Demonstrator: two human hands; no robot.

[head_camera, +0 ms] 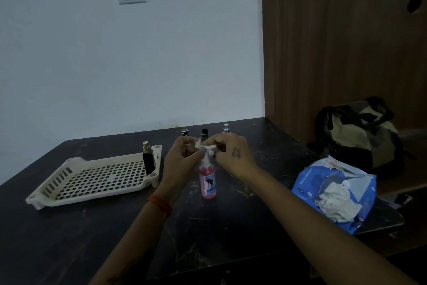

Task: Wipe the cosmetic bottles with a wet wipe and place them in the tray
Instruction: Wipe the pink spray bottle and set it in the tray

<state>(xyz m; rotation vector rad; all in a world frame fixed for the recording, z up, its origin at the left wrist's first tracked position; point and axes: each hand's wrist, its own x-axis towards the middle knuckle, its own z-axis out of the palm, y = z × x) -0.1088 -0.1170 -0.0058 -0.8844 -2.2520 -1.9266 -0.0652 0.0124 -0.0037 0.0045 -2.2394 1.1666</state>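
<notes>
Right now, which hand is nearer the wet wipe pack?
Right. The right hand is at the pink spray bottle's top, on the side toward the wet wipe pack; the left hand is on the bottle's far side, toward the tray.

Pink spray bottle (208, 180) stands upright right below the fingers, its white nozzle wrapped in a crumpled white wet wipe (203, 146) pinched between both sets of fingertips. Left of them, the cream slotted tray (92, 180) holds one black gold-capped bottle (147, 160) upright. Three more bottles (204, 134) stand just beyond the fingers.

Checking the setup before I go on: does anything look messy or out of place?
Only the wipes pack at the table's right edge: it lies torn open, with crumpled wipes spilling out. The bottles stand upright.
</notes>
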